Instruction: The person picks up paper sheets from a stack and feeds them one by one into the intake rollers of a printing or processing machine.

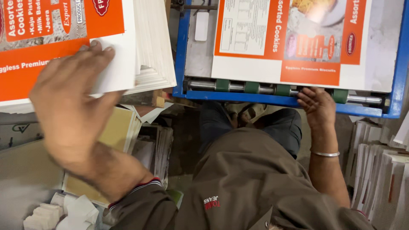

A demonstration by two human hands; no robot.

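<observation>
My left hand (72, 102) lies flat with spread fingers on the corner of the top printed sheet (64, 47), orange and white, on a tall stack of sheets (153, 55) at the left. My right hand (317, 106) rests at the front edge of a blue-framed machine (181, 51), fingers curled by the metal roller bar (255, 88) with green rings. Another orange-and-white printed sheet (294, 42) lies on the machine's bed above the roller.
Piles of cardboard and paper (128, 136) sit below the stack at the left. White cut pieces (64, 213) lie at the bottom left. More stacked sheets (379, 170) stand at the right. My legs and foot (247, 115) are under the machine.
</observation>
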